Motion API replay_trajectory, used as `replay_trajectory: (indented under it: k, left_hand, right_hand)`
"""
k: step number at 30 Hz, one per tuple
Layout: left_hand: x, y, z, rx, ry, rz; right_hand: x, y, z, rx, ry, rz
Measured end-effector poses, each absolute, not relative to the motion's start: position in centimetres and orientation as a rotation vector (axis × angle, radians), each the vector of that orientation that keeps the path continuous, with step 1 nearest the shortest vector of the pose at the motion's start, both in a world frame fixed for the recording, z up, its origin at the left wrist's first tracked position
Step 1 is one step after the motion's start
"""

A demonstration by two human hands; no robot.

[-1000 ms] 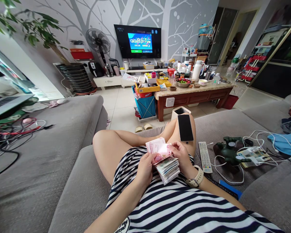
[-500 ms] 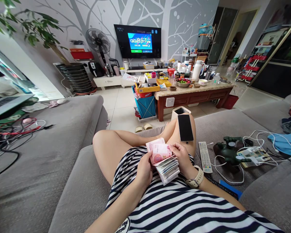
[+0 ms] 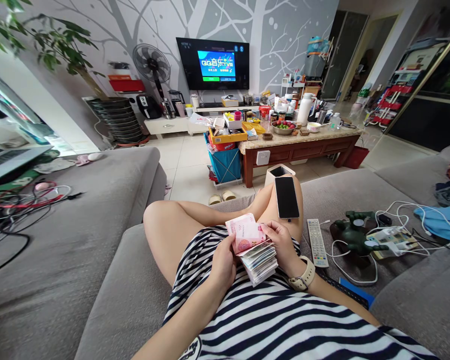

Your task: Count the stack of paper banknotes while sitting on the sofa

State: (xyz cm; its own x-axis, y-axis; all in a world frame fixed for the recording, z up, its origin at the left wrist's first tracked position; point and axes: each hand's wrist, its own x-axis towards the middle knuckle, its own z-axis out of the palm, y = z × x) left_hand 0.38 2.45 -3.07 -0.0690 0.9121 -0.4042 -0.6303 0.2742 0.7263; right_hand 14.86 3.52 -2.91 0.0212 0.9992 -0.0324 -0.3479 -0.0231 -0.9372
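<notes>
I sit on a grey sofa (image 3: 97, 300) in a striped garment. Both hands meet over my lap around a thick stack of banknotes (image 3: 260, 260). My left hand (image 3: 223, 262) grips the stack from the left, its thumb on the top pink note (image 3: 245, 232). My right hand (image 3: 283, 245), with a watch on the wrist, pinches the right edge of that pink note, which is lifted off the stack. A black phone (image 3: 286, 197) lies face up on my right knee.
A remote control (image 3: 317, 242), a green toy figure (image 3: 354, 235) and white cables (image 3: 397, 220) lie on the sofa to my right. Tangled cables and a laptop (image 3: 11, 160) are at the left. A cluttered coffee table (image 3: 300, 142), a blue basket (image 3: 225, 162) and a lit TV (image 3: 213, 64) stand ahead.
The top pink note has shifted slightly and the fingers have adjusted on it. The stack and both arms stay in the same place.
</notes>
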Motion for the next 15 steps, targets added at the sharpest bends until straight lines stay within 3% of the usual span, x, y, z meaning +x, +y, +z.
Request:
replay_trajectory:
  k: [15]
  left_hand:
    - [0.3,2.6,-3.7,0.424,1.009,1.324]
  right_hand:
    - [15.0,3.5,-3.2,-0.913,-1.012,1.341]
